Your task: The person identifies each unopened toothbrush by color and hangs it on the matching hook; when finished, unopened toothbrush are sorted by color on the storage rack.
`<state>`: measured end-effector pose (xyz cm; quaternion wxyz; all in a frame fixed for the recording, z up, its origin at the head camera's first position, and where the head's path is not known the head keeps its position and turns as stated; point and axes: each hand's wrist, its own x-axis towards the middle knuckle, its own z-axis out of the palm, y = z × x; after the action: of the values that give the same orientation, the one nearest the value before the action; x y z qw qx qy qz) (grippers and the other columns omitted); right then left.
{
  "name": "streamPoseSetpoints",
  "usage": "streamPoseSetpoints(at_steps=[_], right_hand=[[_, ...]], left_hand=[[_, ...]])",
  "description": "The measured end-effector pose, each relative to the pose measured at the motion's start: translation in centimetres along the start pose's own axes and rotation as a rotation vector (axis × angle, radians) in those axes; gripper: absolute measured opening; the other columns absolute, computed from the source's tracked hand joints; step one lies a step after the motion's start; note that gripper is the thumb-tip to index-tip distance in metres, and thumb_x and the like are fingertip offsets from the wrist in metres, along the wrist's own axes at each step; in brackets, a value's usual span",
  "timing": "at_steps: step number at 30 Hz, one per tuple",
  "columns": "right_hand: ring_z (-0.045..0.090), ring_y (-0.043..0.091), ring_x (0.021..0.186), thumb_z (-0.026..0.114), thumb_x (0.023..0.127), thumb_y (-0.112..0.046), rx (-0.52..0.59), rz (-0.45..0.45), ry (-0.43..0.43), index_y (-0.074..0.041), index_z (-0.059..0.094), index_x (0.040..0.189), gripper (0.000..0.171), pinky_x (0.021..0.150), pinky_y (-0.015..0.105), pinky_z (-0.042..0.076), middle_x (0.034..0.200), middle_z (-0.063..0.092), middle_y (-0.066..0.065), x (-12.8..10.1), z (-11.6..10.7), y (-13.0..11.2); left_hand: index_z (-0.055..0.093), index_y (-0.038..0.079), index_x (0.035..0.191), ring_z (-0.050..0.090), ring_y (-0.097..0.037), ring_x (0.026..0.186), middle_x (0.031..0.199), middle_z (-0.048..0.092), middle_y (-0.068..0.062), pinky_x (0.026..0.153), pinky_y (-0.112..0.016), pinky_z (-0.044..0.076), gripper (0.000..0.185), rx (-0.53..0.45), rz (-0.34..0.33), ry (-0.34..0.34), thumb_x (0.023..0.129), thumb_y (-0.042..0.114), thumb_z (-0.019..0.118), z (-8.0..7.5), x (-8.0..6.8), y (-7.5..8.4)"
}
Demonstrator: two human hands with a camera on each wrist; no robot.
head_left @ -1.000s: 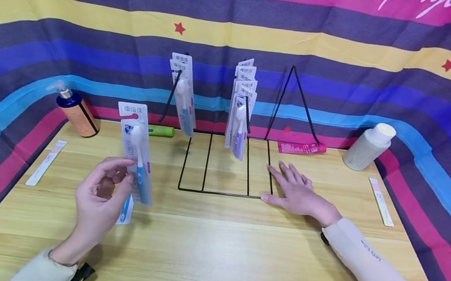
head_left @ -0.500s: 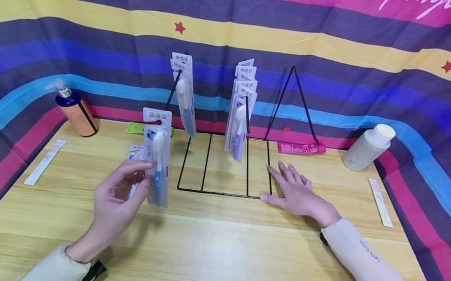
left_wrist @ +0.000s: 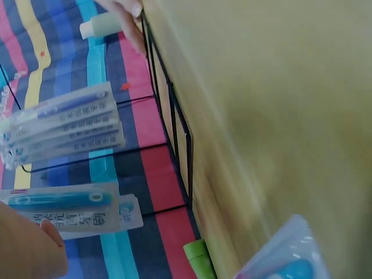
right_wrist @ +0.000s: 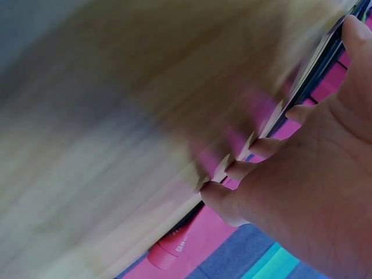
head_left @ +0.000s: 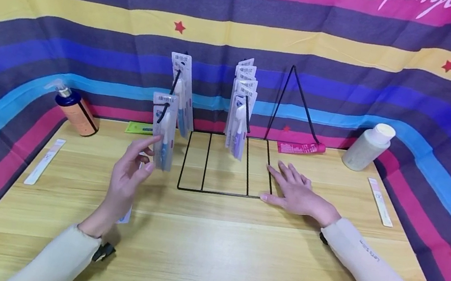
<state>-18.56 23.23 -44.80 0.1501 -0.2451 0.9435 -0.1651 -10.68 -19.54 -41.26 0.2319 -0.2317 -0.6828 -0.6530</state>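
Note:
A packaged blue toothbrush hangs at the front end of the rack's left hook. My left hand is at its left edge, index finger and thumb spread apart, the fingertip at the package. In the left wrist view part of that hand covers the end of a toothbrush package. Farther back on the same hook hang more packaged toothbrushes. My right hand lies with fingers extended on the right side of the black wire rack. In the right wrist view, this hand shows its palm side.
Several purple toothbrush packages hang on the middle hook. Another package lies partly hidden below my left wrist. Around the rack are a pump bottle, green tube, pink tube and white-capped bottle.
My left hand has moved forward and right, bringing the blue toothbrush package onto the left hook. Its finger and thumb have spread apart. My right hand has stayed on the rack.

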Motion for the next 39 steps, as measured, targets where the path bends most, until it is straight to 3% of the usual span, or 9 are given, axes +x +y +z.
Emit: streamPoseSetpoints(at_steps=[4, 13, 21, 27, 33, 37, 39], right_hand=[[0.001, 0.053, 0.163, 0.06, 0.107, -0.062, -0.003, -0.003, 0.003, -0.012, 0.022, 0.176, 0.093, 0.118, 0.081, 0.009, 0.18, 0.006, 0.024, 0.0, 0.0, 0.0], [0.0, 0.053, 0.162, 0.062, 0.106, -0.062, 0.01, -0.006, 0.006, -0.011, 0.022, 0.175, 0.094, 0.117, 0.081, 0.008, 0.18, 0.006, 0.025, 0.0, 0.0, 0.1], [0.0, 0.052, 0.163, 0.06, 0.108, -0.061, -0.006, 0.005, -0.005, -0.013, 0.021, 0.176, 0.092, 0.119, 0.079, 0.008, 0.18, 0.005, 0.024, 0.1, -0.1, 0.0], [0.0, 0.053, 0.163, 0.061, 0.107, -0.062, 0.003, 0.003, -0.001, -0.012, 0.021, 0.176, 0.093, 0.119, 0.08, 0.008, 0.18, 0.005, 0.024, 0.0, -0.1, -0.1], [-0.001, 0.053, 0.163, 0.061, 0.107, -0.063, 0.007, 0.0, 0.0, -0.011, 0.021, 0.176, 0.094, 0.118, 0.08, 0.008, 0.18, 0.005, 0.024, 0.0, 0.1, 0.1], [0.0, 0.053, 0.162, 0.06, 0.106, -0.065, 0.012, -0.007, 0.009, -0.012, 0.021, 0.176, 0.096, 0.118, 0.081, 0.008, 0.18, 0.005, 0.025, 0.0, 0.1, 0.1], [0.001, 0.054, 0.162, 0.059, 0.105, -0.067, 0.018, -0.021, 0.021, -0.013, 0.022, 0.176, 0.097, 0.117, 0.082, 0.009, 0.18, 0.006, 0.025, 0.0, 0.2, 0.3]], left_hand=[[0.057, 0.0, 0.156, 0.048, -0.031, 0.114, 0.145, 0.057, -0.013, 0.094, -0.034, 0.039, 0.056, 0.026, -0.06, 0.004, 0.1, 0.001, 0.054, 0.1, 1.4, -0.7], [0.054, 0.001, 0.158, 0.049, -0.03, 0.116, 0.147, 0.056, -0.012, 0.095, -0.029, 0.045, 0.054, -0.02, -0.09, 0.014, 0.105, -0.002, 0.053, 0.6, 4.6, -2.6], [0.052, 0.002, 0.16, 0.048, -0.031, 0.125, 0.153, 0.052, -0.01, 0.101, -0.035, 0.043, 0.056, -0.066, -0.126, -0.013, 0.104, -0.002, 0.058, 0.4, 5.9, -4.1], [0.049, 0.003, 0.162, 0.048, -0.037, 0.127, 0.152, 0.052, -0.011, 0.1, -0.031, 0.046, 0.061, -0.097, -0.148, -0.009, 0.103, -0.01, 0.06, -0.7, 5.2, -4.3], [0.051, 0.003, 0.161, 0.052, -0.029, 0.128, 0.16, 0.05, -0.009, 0.1, -0.03, 0.047, 0.06, -0.071, -0.172, 0.004, 0.103, -0.009, 0.061, -1.8, 3.4, -3.4], [0.053, 0.002, 0.158, 0.055, -0.025, 0.125, 0.152, 0.057, -0.01, 0.099, -0.026, 0.048, 0.054, -0.034, -0.221, 0.055, 0.106, -0.007, 0.061, -2.6, 1.9, -2.4], [0.053, 0.001, 0.158, 0.056, -0.024, 0.125, 0.147, 0.061, -0.009, 0.098, -0.025, 0.048, 0.051, 0.009, -0.278, 0.083, 0.107, -0.004, 0.062, -3.2, 1.1, -1.8]])
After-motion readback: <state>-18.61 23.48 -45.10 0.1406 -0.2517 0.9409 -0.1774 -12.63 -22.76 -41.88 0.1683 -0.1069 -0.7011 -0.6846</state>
